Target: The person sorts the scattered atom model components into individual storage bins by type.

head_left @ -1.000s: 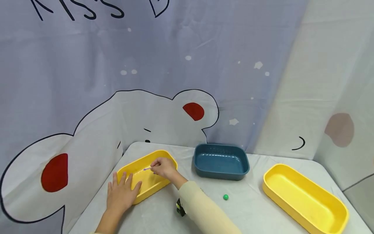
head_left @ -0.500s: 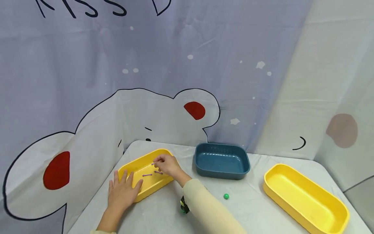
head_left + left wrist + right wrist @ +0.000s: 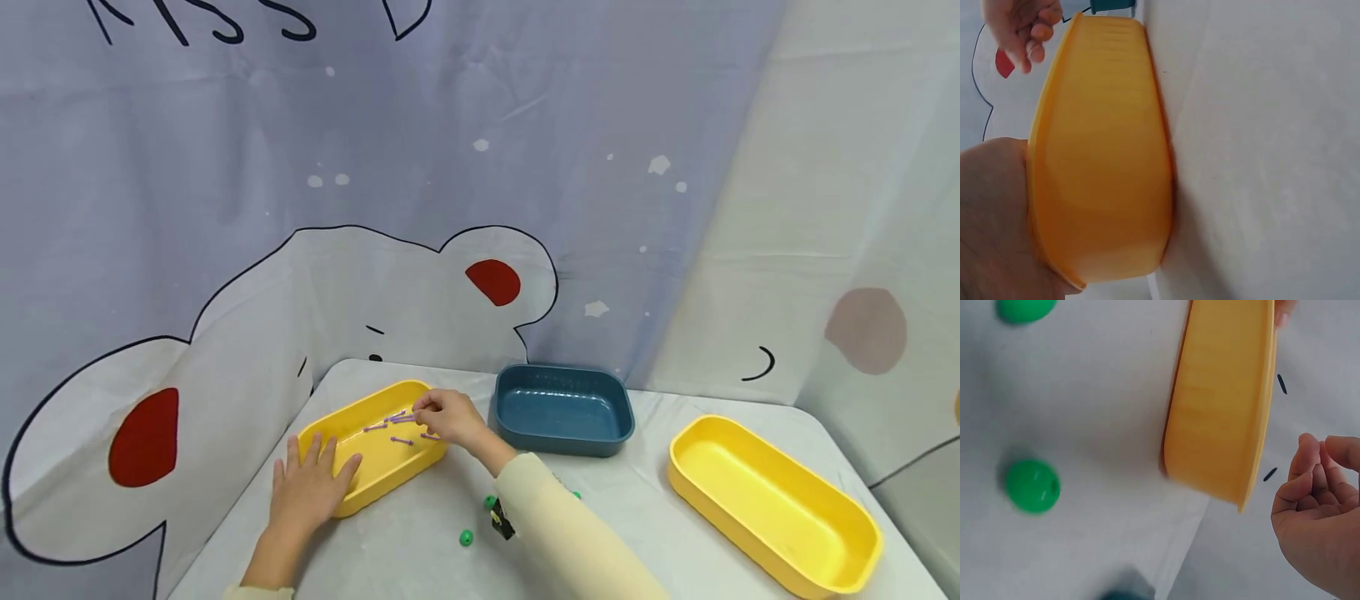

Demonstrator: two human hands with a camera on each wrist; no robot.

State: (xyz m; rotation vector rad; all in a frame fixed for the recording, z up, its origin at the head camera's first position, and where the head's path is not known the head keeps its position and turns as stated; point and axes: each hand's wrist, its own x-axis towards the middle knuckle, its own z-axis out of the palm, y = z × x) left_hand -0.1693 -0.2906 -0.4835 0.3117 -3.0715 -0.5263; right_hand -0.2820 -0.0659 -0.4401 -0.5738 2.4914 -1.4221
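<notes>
Thin purple sticks with knobbed ends (image 3: 402,441), several of them, lie in the left yellow tray (image 3: 397,480). My left hand (image 3: 306,493) rests on the tray's near left rim, fingers spread over the inside. At the tray's right end, my right hand (image 3: 450,417) hovers with bent fingers. In the right wrist view, this right hand (image 3: 1322,494) brings thumb and forefinger tips together. No stick shows between them there, though one purple stick (image 3: 403,419) ends right at the fingertips in the head view; I cannot tell whether it is pinched.
Green beads (image 3: 467,538) lie on the white cloth (image 3: 405,554) in front; one green bead (image 3: 1033,486) shows a hole. A dark teal tray (image 3: 566,446) stands at the back, and another yellow tray (image 3: 772,525) at the right.
My right hand has shifted right, uncovering more purple sticks in the tray. More green beads show beside the sleeve. My left hand stays on the rim.
</notes>
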